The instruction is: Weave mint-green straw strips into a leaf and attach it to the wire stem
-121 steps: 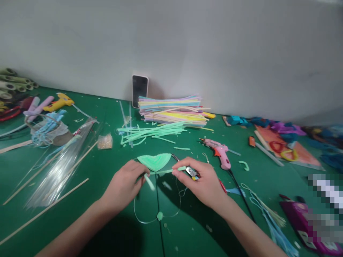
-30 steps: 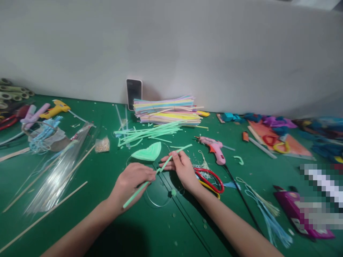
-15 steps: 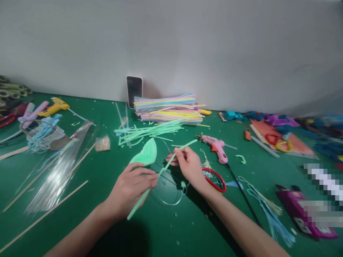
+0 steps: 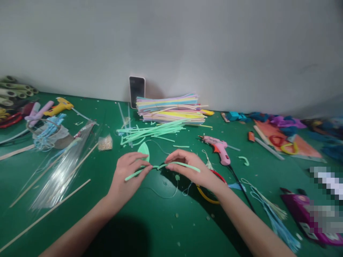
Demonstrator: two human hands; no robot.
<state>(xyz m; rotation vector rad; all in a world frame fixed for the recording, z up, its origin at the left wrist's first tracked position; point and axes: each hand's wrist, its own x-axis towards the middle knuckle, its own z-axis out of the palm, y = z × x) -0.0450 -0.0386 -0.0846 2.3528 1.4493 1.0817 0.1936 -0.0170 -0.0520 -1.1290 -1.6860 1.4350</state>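
Observation:
Between both hands a light green fuzzy strip (image 4: 187,165) is held roughly level, with a small kink near its middle. My left hand (image 4: 129,170) pinches its left part, whose end sticks out under the palm. My right hand (image 4: 184,165) grips it right of the kink, and the far end lies across the palm. A pale green layered piece (image 4: 144,150) shows just behind the left fingers, partly hidden by them. A thin cord with a small green bead-like bit (image 4: 177,177) curves over the table below the hands.
Behind the hands lie loose green strips (image 4: 158,131) and a multicoloured bundle (image 4: 171,109), beside an upright phone (image 4: 137,92). A pink glue gun (image 4: 220,148) and scissors (image 4: 209,194) are at right. Clear plastic sleeves (image 4: 61,171) and thin sticks (image 4: 48,216) lie left.
The strip has turned from a steep slant to nearly level and now bends at a kink. Both hands have shifted, and the layered green piece is more covered by the left hand.

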